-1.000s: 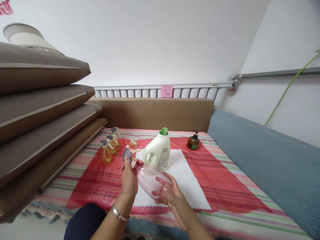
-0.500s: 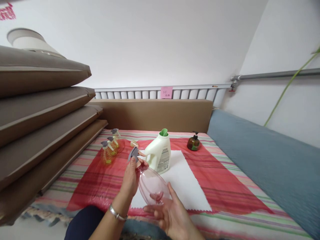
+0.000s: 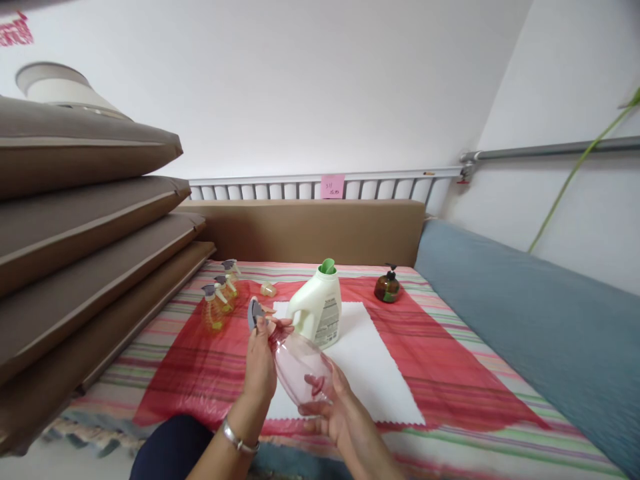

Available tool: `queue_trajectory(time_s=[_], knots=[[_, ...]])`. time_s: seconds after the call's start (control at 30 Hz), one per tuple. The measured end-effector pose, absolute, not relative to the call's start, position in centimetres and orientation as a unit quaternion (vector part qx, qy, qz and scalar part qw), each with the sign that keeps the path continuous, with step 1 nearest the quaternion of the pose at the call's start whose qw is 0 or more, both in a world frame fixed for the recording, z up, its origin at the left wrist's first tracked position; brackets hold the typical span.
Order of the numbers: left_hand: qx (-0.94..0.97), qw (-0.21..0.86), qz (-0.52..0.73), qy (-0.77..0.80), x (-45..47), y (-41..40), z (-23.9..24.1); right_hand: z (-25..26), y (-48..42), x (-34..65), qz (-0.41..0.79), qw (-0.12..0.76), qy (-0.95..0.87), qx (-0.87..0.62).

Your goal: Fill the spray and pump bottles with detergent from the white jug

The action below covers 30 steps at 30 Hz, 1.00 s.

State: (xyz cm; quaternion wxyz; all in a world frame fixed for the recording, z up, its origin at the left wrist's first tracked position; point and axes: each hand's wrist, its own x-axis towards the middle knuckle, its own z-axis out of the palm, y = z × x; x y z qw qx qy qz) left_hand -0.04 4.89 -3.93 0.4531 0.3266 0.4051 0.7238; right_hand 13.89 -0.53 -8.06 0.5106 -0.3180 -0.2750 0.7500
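A clear pink spray bottle (image 3: 299,365) is held tilted over the white mat (image 3: 370,373), its grey trigger head (image 3: 254,313) pointing up and left. My left hand (image 3: 260,363) is closed round the bottle's neck, just under the head. My right hand (image 3: 333,410) cups the bottle's round base from below, fingers curled against it. Just behind the bottle stands a white detergent jug (image 3: 317,308) with an open green spout.
Three small yellow spray bottles (image 3: 215,300) stand at the back left on the red sheet (image 3: 430,353). A dark round pump bottle (image 3: 387,287) sits back right. Stacked brown cushions (image 3: 75,227) rise at left, a blue cushion (image 3: 525,320) at right.
The trigger head swung right and then back left under my left hand. My right hand dropped away from the base half a second ago and has come back up to cup it.
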Motion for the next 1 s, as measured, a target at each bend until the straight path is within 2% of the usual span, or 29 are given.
queue_trajectory(time_s=[0.2,0.47,0.7,1.0], knots=[[0.315,0.482,0.709,0.407,0.3,4.8,-4.0,-7.2,-0.9,14.4,0.671,0.542,-0.345,-0.371],[0.299,0.506,0.72,0.37,0.0,5.6,-4.6,-8.7,-0.7,15.1,0.528,0.591,-0.47,-0.388],[0.266,0.503,0.734,0.37,-0.8,5.4,-4.3,-8.7,-0.9,16.4,0.477,0.559,-0.549,-0.398],[0.267,0.52,0.735,0.343,-1.2,4.8,-3.0,-8.1,-0.8,17.3,0.399,0.575,-0.602,-0.385]])
